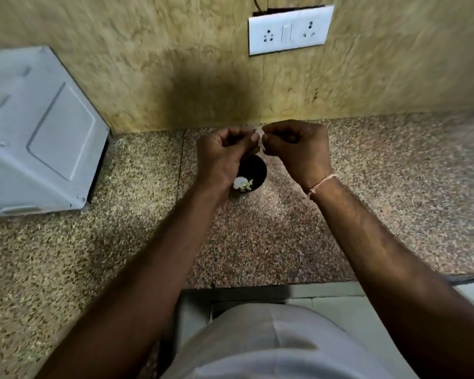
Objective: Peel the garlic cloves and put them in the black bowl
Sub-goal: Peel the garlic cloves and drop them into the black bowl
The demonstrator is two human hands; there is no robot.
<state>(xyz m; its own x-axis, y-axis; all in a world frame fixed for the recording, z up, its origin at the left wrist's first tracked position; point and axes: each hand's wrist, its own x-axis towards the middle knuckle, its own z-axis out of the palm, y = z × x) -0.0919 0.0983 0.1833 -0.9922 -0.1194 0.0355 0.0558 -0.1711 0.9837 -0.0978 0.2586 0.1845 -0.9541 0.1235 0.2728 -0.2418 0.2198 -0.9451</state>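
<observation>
no readable text, labels or numbers anywhere, switch plate (pixel 290 30) and white appliance (pixel 36 132) both unmarked

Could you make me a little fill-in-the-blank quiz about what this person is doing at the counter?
1. Both hands, the left hand and the right hand, pinch a strip of garlic ____.
2. Pale garlic pieces lie inside the ____ bowl.
3. The bowl stands on a speckled stone ____.
4. A thread band circles the ____ wrist.

Missing words: skin; black; counter; right
</observation>
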